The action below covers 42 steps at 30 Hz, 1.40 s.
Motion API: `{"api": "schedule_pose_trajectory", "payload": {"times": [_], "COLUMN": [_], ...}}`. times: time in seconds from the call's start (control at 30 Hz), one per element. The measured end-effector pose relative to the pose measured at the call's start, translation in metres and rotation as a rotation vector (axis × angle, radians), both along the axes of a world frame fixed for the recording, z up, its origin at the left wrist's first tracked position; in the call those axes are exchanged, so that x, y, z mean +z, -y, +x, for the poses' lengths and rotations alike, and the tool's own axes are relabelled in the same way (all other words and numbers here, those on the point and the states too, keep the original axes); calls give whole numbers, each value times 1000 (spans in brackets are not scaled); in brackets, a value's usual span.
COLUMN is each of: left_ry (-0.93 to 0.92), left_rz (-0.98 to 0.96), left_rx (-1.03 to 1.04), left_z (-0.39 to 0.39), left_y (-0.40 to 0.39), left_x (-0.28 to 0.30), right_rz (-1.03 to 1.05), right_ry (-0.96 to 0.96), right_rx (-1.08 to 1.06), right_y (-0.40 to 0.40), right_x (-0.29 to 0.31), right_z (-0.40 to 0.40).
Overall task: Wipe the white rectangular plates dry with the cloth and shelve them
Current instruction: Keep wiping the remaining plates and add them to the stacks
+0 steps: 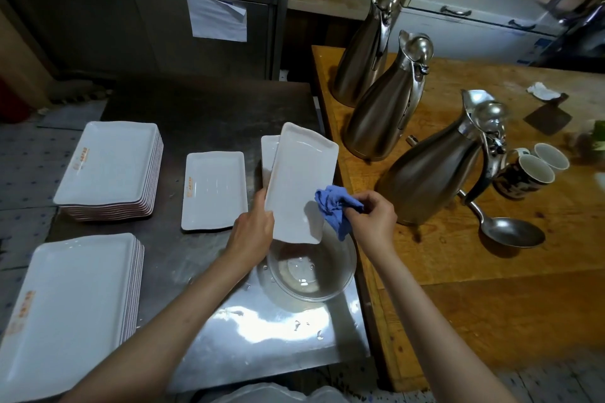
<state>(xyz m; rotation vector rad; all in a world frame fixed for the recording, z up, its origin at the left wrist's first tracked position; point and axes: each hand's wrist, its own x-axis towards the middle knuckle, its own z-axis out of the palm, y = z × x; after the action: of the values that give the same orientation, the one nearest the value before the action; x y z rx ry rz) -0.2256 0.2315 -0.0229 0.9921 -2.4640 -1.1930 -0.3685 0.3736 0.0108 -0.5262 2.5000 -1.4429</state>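
Holding the white rectangular plate [299, 183] tilted above the clear glass bowl [307, 271], your left hand [253, 227] grips its near-left corner; your right hand [373, 214] pinches the crumpled blue cloth [337, 206] against its right edge. Plate's long axis runs away from you, leaning slightly right, so your right hand is the nearer one for wiping along its length. The bowl holds only droplets, as far as I can tell. On the steel bench [203, 108]: near-left stack of white plates [68, 298], single white plate [214, 190] mid, another white plate [269, 157] partly hidden behind the held one, far-left stack [111, 167]. No shelf visible. Three steel jugs [386, 114] and two mugs [537, 170] sit on the wooden table [491, 271] to your right.
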Motion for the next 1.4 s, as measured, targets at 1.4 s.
{"api": "schedule_pose_trajectory", "payload": {"times": [1.4], "left_ry": [-221], "left_rz": [500], "left_rx": [32], "left_z": [14], "left_y": [1], "left_x": [1], "right_rz": [237], "right_ry": [-519], "right_rx": [347], "right_y": [48], "right_x": [-6], "right_z": [-14]}}
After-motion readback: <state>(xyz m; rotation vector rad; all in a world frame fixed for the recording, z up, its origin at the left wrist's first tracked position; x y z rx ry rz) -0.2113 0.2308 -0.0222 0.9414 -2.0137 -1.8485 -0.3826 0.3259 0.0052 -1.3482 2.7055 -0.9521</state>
